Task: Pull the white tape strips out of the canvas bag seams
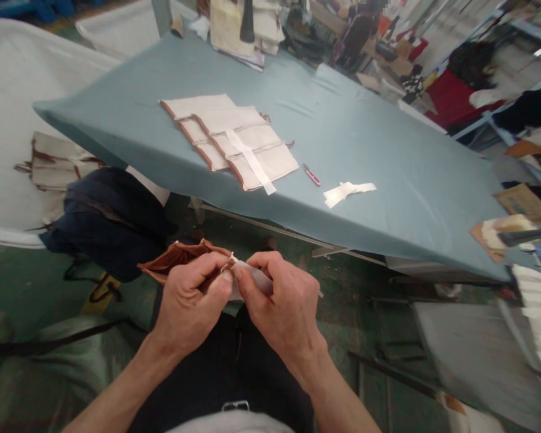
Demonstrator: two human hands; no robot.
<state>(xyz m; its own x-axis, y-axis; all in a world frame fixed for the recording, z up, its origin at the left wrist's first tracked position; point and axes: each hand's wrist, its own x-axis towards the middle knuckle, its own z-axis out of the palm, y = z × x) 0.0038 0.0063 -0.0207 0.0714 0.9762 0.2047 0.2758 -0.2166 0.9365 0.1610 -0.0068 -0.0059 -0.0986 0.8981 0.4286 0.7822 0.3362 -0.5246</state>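
Observation:
In front of my body I hold a sewn fabric piece with brown folds. My left hand pinches its edge between thumb and fingers. Close against it, my right hand is closed on a white strip at the same edge. Thumbs and fingertips nearly meet there, and the palms hide much of the piece. Beyond them on the table lie two overlapping cream panels with brown edging, a loose white strip across the upper one. Pink-handled thread snips rest to their right.
A blue-green covered table stretches before me, its near edge just past my hands. Crumpled white strips lie near that edge. At left are a dark blue bag and a white-lined bin. Fabric stacks stand at the back.

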